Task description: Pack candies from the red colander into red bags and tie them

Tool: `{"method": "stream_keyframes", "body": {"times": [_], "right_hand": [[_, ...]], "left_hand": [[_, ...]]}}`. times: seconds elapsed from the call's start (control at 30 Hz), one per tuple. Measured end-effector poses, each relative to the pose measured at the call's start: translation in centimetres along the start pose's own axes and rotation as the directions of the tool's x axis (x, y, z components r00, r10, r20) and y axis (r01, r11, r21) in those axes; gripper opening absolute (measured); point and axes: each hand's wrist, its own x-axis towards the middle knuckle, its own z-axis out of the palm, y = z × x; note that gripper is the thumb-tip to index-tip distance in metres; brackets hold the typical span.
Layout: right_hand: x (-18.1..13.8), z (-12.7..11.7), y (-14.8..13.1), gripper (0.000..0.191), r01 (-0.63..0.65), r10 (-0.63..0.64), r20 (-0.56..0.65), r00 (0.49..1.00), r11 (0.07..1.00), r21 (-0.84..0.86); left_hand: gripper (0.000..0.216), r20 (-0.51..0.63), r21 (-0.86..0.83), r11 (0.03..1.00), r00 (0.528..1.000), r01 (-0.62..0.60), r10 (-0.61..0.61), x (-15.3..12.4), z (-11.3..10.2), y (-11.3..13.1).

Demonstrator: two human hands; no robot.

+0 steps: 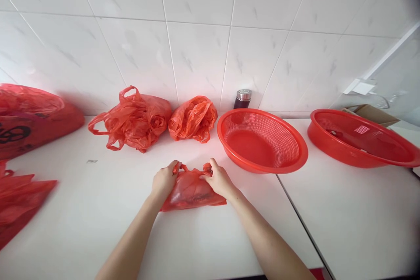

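A small red plastic bag (192,191) lies on the white counter (98,210) in front of me. My left hand (164,180) pinches the bag's left handle, fingers closed. My right hand (219,179) grips the right handle at the bag's top edge, also closed. Something darker shows faintly through the thin plastic; I cannot make out what it is.
Two crumpled red bags (134,119) (193,119) sit by the tiled wall. A red colander basket (261,140) stands to the right, another red basin (362,137) further right. More red bags (29,118) lie at the left. A dark flask (242,98) stands behind the colander.
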Motion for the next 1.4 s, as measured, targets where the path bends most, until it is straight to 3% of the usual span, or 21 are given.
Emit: {"method": "stream_keyframes", "body": {"times": [0.37, 0.7, 0.9, 1.03, 1.4], "right_hand": [[0.0, -0.1, 0.5, 0.019, 0.027, -0.034, -0.044, 0.998, 0.987, -0.156], [0.5, 0.5, 1.5, 0.022, 0.061, -0.097, -0.113, 0.989, 0.955, -0.290], [0.0, 0.3, 1.5, 0.026, 0.065, -0.115, -0.169, 0.979, 0.960, -0.273], [-1.3, -0.6, 0.8, 0.041, 0.078, -0.095, -0.217, 0.972, 0.993, -0.088], [-2.6, -0.8, -1.3, 0.040, 0.141, -0.077, -0.264, 0.961, 0.963, 0.231]], "left_hand": [[0.033, 0.023, 0.288, 0.957, 0.999, -0.030, 0.024, 1.1, 1.3, -1.0], [0.033, -0.012, 0.308, 0.951, 1.000, 0.000, 0.004, 1.4, 2.0, -1.5], [0.033, -0.103, 0.199, 0.980, 0.995, 0.021, -0.001, 1.2, 2.0, -2.0], [0.038, -0.185, 0.055, 0.998, 0.982, 0.040, -0.029, 0.9, 1.0, -3.1], [0.049, -0.143, -0.296, 0.944, 0.971, 0.144, -0.193, -3.0, -4.3, -7.2]]}}
